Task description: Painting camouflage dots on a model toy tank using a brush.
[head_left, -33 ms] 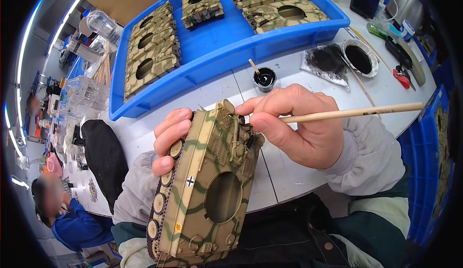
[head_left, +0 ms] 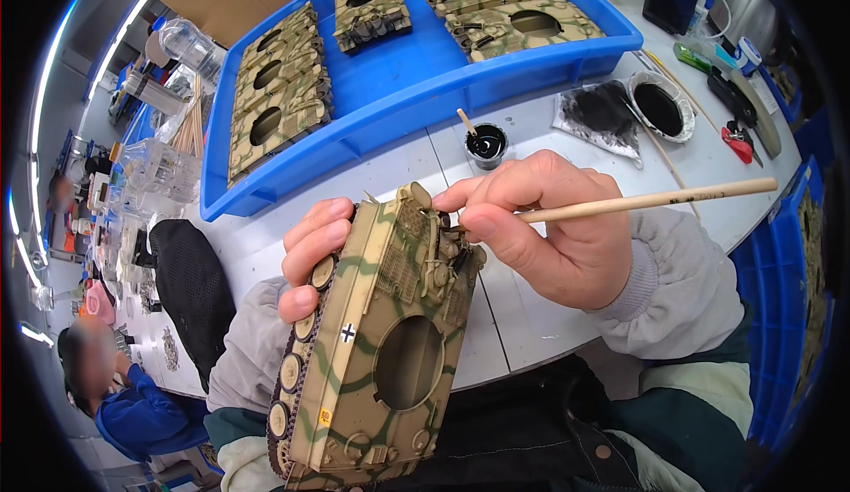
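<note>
My left hand (head_left: 312, 248) grips a camouflaged model tank hull (head_left: 341, 386) by its wheeled side, tilting it above my lap. The hull has a round opening in its top deck. Pinched in my right hand (head_left: 553, 235) is a thin wooden-handled paintbrush (head_left: 660, 201), its handle pointing right. The brush tip is at the far end of the hull, mostly hidden by my fingers and the hull's fittings. Beyond that hand stands a small cup of black paint (head_left: 486, 144) with a stick in it.
A blue tray (head_left: 372, 107) at the back holds several similar hulls (head_left: 276, 124). To the right lie a black-stained bag (head_left: 602, 120), a dish of black paint (head_left: 660, 107) and tools. A black mesh item (head_left: 190, 288) lies left; another person (head_left: 146, 412) sits beyond.
The brush handle's free end has tipped slightly upward and the handle has turned a little in my right fingers. The hull has barely shifted.
</note>
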`<state>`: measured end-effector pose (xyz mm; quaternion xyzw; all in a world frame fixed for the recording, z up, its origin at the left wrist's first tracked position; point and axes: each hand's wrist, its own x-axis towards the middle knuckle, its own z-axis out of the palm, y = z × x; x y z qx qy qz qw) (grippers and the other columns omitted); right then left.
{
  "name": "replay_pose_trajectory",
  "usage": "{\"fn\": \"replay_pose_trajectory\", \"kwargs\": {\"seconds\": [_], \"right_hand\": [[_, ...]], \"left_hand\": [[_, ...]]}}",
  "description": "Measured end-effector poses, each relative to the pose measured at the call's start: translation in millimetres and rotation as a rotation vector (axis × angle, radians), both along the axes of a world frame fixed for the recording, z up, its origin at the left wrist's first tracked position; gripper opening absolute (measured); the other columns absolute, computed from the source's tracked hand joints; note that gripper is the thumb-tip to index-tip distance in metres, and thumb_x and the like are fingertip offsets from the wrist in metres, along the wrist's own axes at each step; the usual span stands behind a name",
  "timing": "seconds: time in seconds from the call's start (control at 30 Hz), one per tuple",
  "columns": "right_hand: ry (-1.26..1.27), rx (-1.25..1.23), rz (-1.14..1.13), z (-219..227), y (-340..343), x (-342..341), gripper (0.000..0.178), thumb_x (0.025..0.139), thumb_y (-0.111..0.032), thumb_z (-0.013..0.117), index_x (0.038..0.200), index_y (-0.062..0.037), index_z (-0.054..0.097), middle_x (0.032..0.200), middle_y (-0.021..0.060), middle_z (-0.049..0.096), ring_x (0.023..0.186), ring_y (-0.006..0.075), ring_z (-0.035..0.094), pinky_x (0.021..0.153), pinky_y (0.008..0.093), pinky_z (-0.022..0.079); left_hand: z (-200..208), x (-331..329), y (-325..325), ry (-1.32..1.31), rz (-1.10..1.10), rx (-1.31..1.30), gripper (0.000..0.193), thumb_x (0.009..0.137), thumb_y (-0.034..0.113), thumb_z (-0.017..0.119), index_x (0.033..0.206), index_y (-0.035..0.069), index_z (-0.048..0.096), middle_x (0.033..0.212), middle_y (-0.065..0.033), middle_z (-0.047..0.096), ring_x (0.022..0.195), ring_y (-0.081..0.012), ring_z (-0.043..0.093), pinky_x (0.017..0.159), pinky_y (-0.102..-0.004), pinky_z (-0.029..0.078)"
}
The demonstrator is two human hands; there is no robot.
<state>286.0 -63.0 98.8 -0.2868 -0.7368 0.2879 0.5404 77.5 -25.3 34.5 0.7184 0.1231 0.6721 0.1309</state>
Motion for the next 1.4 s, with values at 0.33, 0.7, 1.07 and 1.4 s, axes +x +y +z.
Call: {"fn": "replay_pose_trajectory", "kwargs": {"seconds": [0.33,0.7,1.07,1.4], "right_hand": [[0.398,-0.012,-0.018,-2,0,-15,0.01,0.086,-0.008,0.068,0.087,-0.0011,0.061,0.077,0.0072,0.067,0.067,0.0104,0.064,0.059,0.0233,0.05],[0.313,0.045,-0.047,-6,2,-9,0.009,0.085,-0.006,0.068,0.087,-0.001,0.061,0.079,0.0105,0.068,0.074,0.0147,0.068,0.065,0.0244,0.053],[0.139,0.04,0.026,1,0,-3,0.01,0.088,0.004,0.057,0.096,0.0039,0.051,0.08,0.0147,0.064,0.086,0.0268,0.066,0.085,0.0448,0.053],[0.321,0.037,-0.048,-6,3,-10,0.009,0.084,-0.006,0.069,0.084,-0.0012,0.061,0.078,0.0099,0.068,0.066,0.0131,0.065,0.06,0.023,0.051]], "left_hand": [[44,-49,-5,-0.299,-0.796,-1.085,0.047,0.089,0.023,0.056,0.13,0.004,0.044,0.138,-0.0202,0.04,0.126,-0.0323,0.043,0.107,-0.0475,0.033],[15,-39,20,-0.33,-1.124,-1.061,0.049,0.088,0.024,0.057,0.13,0.003,0.044,0.138,-0.0197,0.041,0.126,-0.0318,0.043,0.107,-0.0469,0.033],[11,-47,29,-0.316,-1.157,-1.034,0.051,0.087,0.026,0.058,0.131,0.003,0.044,0.138,-0.0192,0.041,0.126,-0.0313,0.043,0.107,-0.0463,0.033],[5,-48,35,-0.301,-1.183,-1.041,0.053,0.087,0.027,0.059,0.131,0.002,0.043,0.138,-0.0187,0.041,0.126,-0.0309,0.043,0.107,-0.0458,0.033]]}}
